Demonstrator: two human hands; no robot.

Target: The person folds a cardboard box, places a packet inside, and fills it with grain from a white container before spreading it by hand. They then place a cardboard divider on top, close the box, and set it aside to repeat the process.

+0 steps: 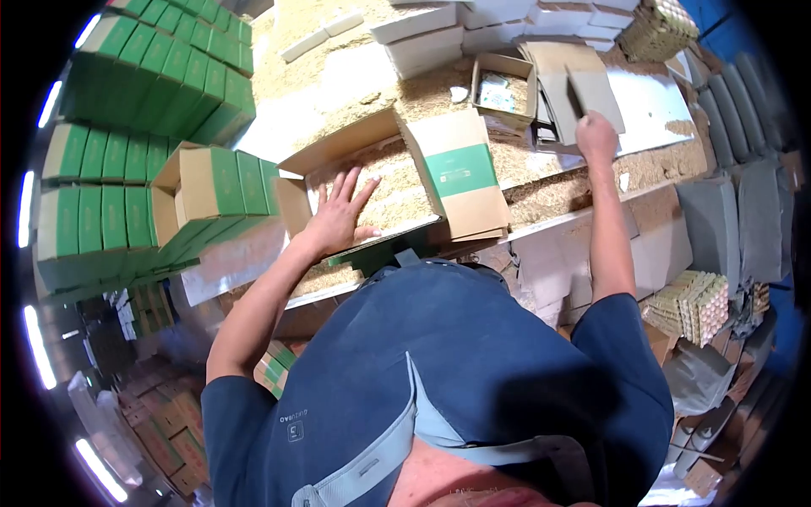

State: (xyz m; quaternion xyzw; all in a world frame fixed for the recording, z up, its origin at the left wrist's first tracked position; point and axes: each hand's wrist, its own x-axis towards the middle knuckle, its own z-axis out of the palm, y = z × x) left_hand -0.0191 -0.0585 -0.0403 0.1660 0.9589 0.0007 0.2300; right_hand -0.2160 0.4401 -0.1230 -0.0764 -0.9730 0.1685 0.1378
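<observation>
My left hand [342,211] lies with fingers spread on the pale, loose husk-like filling [393,182] inside an open cardboard box [338,145]. The thumb rests near the box's front wall. Over to the right, my right hand [598,135] is closed at the near edge of a cardboard sheet [596,80] on a small stack. The sheet's left side is raised, with a dark gap beneath it. Between my hands lie flat cardboard pieces with a green band [460,169].
Green and brown boxes [160,72] are stacked at the left, one standing open [182,198]. A small box [504,84] with printed packets sits beyond the flat cardboard. White blocks [422,38] line the back. Egg trays [688,306] stand at the right, near grey bags [739,101].
</observation>
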